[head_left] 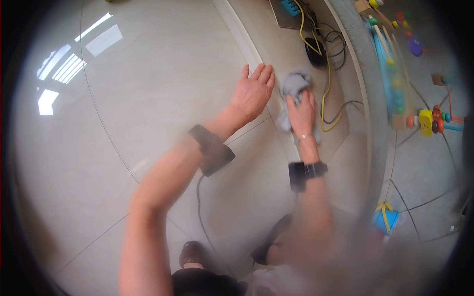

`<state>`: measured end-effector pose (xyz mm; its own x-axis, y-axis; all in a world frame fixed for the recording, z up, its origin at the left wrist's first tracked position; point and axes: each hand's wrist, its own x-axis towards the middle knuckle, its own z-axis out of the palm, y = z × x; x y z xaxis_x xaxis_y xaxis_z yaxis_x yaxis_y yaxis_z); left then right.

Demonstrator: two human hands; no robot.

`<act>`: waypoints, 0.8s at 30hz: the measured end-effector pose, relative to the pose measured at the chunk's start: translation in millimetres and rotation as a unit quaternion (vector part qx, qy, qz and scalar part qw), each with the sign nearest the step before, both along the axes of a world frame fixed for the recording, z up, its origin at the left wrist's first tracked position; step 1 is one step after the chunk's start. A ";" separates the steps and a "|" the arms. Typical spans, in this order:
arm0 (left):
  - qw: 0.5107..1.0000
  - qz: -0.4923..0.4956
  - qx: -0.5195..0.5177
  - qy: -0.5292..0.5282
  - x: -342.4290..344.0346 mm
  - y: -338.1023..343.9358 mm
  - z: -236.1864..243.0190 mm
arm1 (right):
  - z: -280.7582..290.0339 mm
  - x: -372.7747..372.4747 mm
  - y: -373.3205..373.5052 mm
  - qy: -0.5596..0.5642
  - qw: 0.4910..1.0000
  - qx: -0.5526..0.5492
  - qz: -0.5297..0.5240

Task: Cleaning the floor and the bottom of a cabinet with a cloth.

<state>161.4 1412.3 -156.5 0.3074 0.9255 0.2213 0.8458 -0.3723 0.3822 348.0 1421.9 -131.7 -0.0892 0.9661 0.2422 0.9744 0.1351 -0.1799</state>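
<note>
My right hand [302, 113] is on a crumpled grey-white cloth [295, 84], with its fingers bent over the near part of it. The cloth lies along a pale strip, and part of it is hidden under the hand. To the left, my left hand [253, 93] holds nothing. Its palm faces down and its fingers are stretched out, with the tips close to the pale strip [244, 37]. Whether that palm touches the surface I cannot tell. Dark straps with small black boxes sit on both forearms.
Beyond the cloth lie a black rounded device [315, 52], a yellow cable [324, 101], dark cables and a blue block [291, 7]. A grey ledge [363, 64] borders them on the right. Past it are colourful toys [432, 121] and a blue bucket [386, 220]. My shoe [191, 254] shows below.
</note>
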 end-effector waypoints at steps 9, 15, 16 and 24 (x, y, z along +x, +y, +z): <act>0.970 -0.035 0.203 -0.126 10.8 62.0 4.1 | -32.4 -16.0 113.7 0.093 0.984 0.045 0.147; 0.956 -0.198 0.173 -0.129 112.0 -63.6 17.8 | -16.8 86.9 -71.0 0.530 0.831 -0.050 -0.160; 0.956 -0.198 0.171 -0.133 110.9 -63.0 19.6 | -13.0 84.4 -70.4 0.527 0.832 -0.051 -0.163; 0.986 -0.092 0.100 -0.099 55.2 112.6 11.6 | -9.6 14.9 146.5 0.093 0.992 -0.078 -0.032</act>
